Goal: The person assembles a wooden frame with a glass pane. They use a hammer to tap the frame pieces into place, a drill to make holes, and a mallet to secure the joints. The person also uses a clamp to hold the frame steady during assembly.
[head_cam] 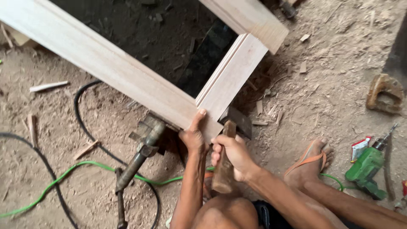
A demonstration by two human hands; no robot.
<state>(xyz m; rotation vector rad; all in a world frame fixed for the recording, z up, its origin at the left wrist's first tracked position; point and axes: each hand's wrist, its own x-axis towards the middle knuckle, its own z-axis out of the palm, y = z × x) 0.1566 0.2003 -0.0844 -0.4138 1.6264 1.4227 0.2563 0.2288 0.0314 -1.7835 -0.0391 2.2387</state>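
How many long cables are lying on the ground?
2: a thin bright green cable snaking across the sawdust floor at lower left, and a black rubber cable looping beside it. More may hide under the wooden frame.
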